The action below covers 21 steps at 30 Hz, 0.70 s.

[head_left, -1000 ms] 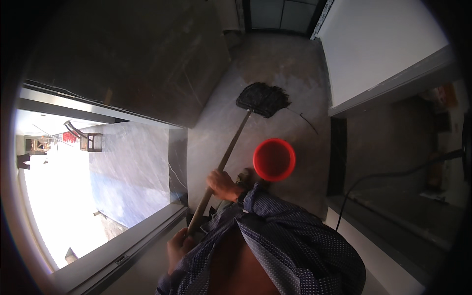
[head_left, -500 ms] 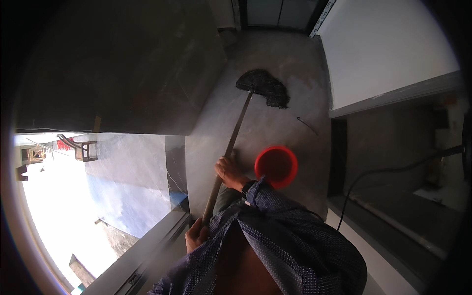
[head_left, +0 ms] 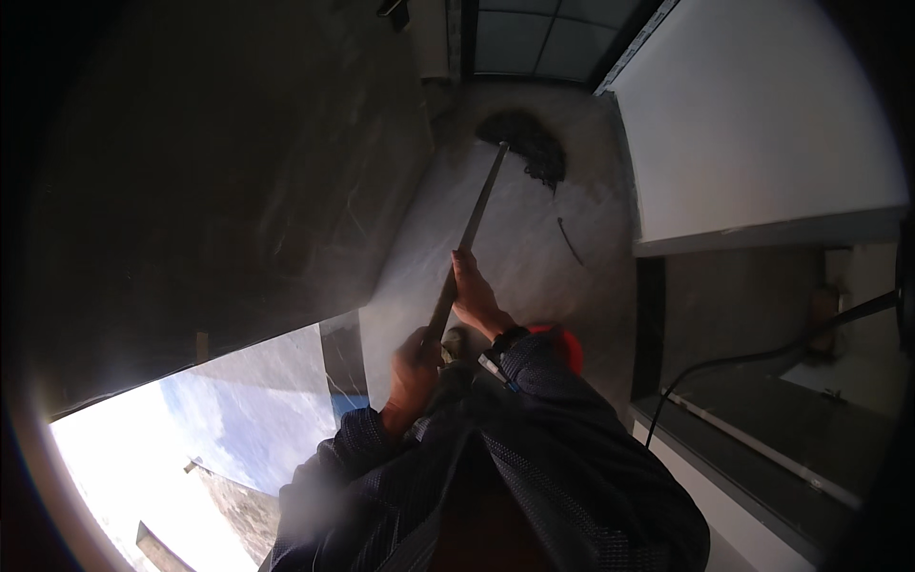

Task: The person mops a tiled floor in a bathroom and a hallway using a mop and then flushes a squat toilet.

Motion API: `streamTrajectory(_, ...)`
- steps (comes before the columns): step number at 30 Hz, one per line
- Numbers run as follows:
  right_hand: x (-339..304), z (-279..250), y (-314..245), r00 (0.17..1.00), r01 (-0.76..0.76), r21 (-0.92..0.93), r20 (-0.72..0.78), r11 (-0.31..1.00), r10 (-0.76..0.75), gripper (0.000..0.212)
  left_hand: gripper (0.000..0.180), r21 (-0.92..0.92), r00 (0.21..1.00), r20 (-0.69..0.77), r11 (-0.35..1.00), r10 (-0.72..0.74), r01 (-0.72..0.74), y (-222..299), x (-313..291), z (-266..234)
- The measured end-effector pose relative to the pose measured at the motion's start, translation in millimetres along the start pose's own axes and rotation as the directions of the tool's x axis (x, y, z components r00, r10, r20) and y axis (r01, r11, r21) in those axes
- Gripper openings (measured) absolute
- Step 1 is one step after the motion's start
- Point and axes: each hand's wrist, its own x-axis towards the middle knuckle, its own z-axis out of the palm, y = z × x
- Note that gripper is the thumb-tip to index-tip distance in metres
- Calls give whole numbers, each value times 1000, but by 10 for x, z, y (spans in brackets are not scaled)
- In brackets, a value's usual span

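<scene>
A mop with a long grey handle point(head_left: 481, 205) reaches away from me over the grey floor. Its black, stringy head point(head_left: 529, 145) lies spread on the floor near the far door. My left hand point(head_left: 416, 377) is wrapped round the handle close to my body. Farther up, my right hand point(head_left: 476, 294), with a dark band at its wrist, grips the same handle. Beyond my right forearm shows part of a red bucket point(head_left: 573, 350); the sleeve hides the rest of it.
A thin dark strip point(head_left: 569, 240) lies on the floor between mop head and bucket. Dark-framed glass door panes point(head_left: 519, 43) stand at the far end. A dark wall point(head_left: 238, 191) rises at left, a white one point(head_left: 753, 124) at right. A black cable point(head_left: 762, 334) curves at right.
The mop head has slid farther away and slightly right. Both hands have moved forward with the handle, the left one most. My right arm now covers much of the red bucket.
</scene>
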Motion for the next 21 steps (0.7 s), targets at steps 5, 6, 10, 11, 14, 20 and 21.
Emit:
streamTrajectory(5,228,-319,-181,831,-421,838,203,347,519,37,26,-97,994,-29,989,107,-109,227,542,419)
streamTrajectory(6,263,-385,-250,751,-469,871,307,145,585,35,26,-134,995,-36,986,92,-96,262,650,510)
streamTrajectory(10,587,-750,-405,648,-526,848,452,-69,613,25,26,-153,978,-108,969,177,-192,333,1149,793)
streamTrajectory(11,638,-762,-117,716,-556,820,392,133,577,24,27,-136,994,-10,985,105,-106,513,1224,847)
streamTrajectory(14,1126,-1029,111,638,-646,763,518,30,570,19,26,-258,997,-48,963,63,-73,710,1506,1174)
streamTrajectory(20,1725,-1454,571,607,-621,781,527,-59,595,16,31,-184,999,-44,983,-12,4,1131,2089,1692)
streamTrajectory(21,1758,-1514,631,609,-617,785,522,-56,597,16,34,-146,999,-49,989,-17,10,1161,2115,1747)
